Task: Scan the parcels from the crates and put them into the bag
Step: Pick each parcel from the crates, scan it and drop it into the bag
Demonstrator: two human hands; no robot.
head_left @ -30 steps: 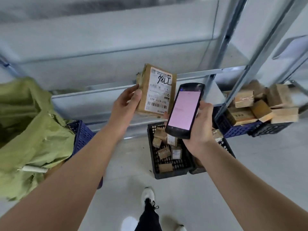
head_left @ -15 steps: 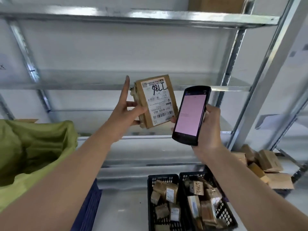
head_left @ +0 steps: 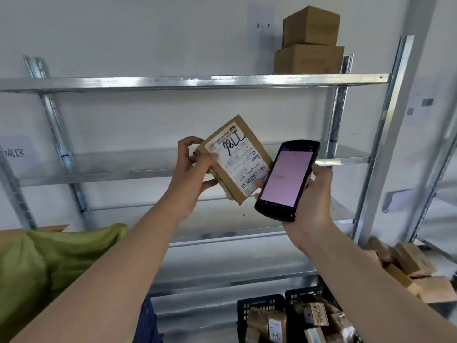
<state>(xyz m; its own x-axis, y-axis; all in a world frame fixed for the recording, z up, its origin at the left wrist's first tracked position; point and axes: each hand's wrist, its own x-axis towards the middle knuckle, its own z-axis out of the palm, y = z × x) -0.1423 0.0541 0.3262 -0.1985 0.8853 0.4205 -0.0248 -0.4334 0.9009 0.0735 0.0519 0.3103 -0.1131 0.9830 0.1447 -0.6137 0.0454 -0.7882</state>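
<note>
Gripped in the left hand (head_left: 195,169), labelled parcel (head_left: 235,160) tilted, long axis ten-to-four, barcode end touching the scanner (head_left: 288,180) clasped in the right hand (head_left: 314,194); green bag (head_left: 49,268) at eight o'clock.

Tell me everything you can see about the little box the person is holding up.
The parcel is a small, flat brown cardboard box, tilted, its labelled face toward the camera. A white shipping label covers most of that face, with barcodes, small print and big handwritten black digits. The left hand grips its left edge, thumb on the label. Its lower right corner sits behind the black handheld scanner in the right hand. Metal shelves lie behind it.
</note>
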